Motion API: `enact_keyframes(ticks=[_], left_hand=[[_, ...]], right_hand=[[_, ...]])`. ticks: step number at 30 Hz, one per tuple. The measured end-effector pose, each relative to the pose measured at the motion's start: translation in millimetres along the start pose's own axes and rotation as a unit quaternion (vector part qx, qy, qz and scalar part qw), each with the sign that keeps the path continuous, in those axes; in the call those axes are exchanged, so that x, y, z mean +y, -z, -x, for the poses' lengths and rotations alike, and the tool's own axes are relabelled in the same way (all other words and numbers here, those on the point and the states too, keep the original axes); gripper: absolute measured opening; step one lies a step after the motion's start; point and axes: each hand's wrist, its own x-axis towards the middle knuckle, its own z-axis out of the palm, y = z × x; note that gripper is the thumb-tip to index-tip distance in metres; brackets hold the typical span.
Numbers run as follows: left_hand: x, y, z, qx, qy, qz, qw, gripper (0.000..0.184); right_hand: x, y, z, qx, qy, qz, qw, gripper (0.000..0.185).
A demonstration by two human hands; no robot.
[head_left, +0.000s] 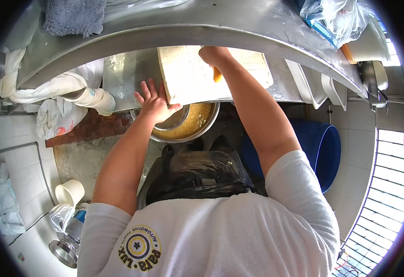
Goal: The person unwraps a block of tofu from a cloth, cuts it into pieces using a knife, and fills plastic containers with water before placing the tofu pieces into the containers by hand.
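A large pale slab (188,76) lies on the metal counter (133,74), brightly lit. My left hand (154,105) is at the slab's lower left corner, fingers spread, with its thumb by the front edge. My right hand (215,56) is closed around an orange handle (217,75) over the slab; whatever the handle belongs to cannot be made out. Below the counter's front edge, a metal bowl (216,117) holds yellowish, grainy contents, with a smaller metal bowl (182,121) inside it, partly behind my left hand.
An overhead metal shelf (211,18) carries a grey cloth (73,17) and plastic bags (340,18). Stacked cups (98,100) and a white bag (60,116) are left. White trays (305,83) and a blue barrel (324,152) are right. A cream bucket (69,192) stands lower left.
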Motion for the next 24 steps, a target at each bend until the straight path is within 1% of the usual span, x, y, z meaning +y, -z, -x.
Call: enact_keyframes(ticks=[5,7,8,9,10,12,13,14,15,16,17,19,21,24], left_hand=[[-2,-2,-1,0.005,-0.003,0.001,1.0,0.12],[-1,-2,0,0.008,-0.008,0.0,1.0,0.12],[-1,-2,0,0.011,-0.007,-0.003,1.0,0.119],[0,-2,0,0.013,-0.007,-0.006,1.0,0.119],[0,-3,0,0.011,-0.012,-0.006,1.0,0.119],[-1,-4,0,0.021,-0.012,-0.003,1.0,0.119],[-1,-3,0,0.016,-0.014,0.0,1.0,0.12],[-2,-4,0,0.015,-0.022,-0.002,1.0,0.12],[-2,-4,0,0.007,-0.018,-0.007,1.0,0.12],[-1,-3,0,0.0,-0.016,-0.012,1.0,0.121],[3,5,2,-0.023,-0.011,-0.019,1.0,0.121],[3,2,-1,-0.017,-0.009,-0.031,0.999,0.122],[5,3,0,-0.01,-0.008,-0.036,0.999,0.122],[10,5,2,-0.016,0.004,-0.039,0.999,0.123]], right_hand=[[5,-8,10,0.027,-0.025,0.053,0.998,0.049],[10,-1,26,-0.108,-0.07,0.098,0.987,0.05],[15,-3,38,-0.106,-0.074,0.097,0.987,0.05],[24,-11,55,-0.07,-0.031,0.104,0.992,0.053],[27,-15,74,-0.035,0.012,0.111,0.993,0.057],[28,-19,120,-0.013,-0.005,0.076,0.997,0.045],[30,-22,144,-0.004,-0.004,0.08,0.997,0.043],[35,-26,169,0.004,0.008,0.083,0.996,0.046],[51,-37,191,0.026,0.04,0.098,0.994,0.05],[43,-30,217,-0.018,-0.007,0.079,0.997,0.053],[52,-36,243,-0.01,-0.016,0.071,0.997,0.056],[51,-24,301,-0.015,-0.006,0.083,0.996,0.055],[50,-8,356,-0.073,-0.079,0.094,0.99,0.059],[57,20,422,-0.095,-0.114,0.021,0.989,0.061]])
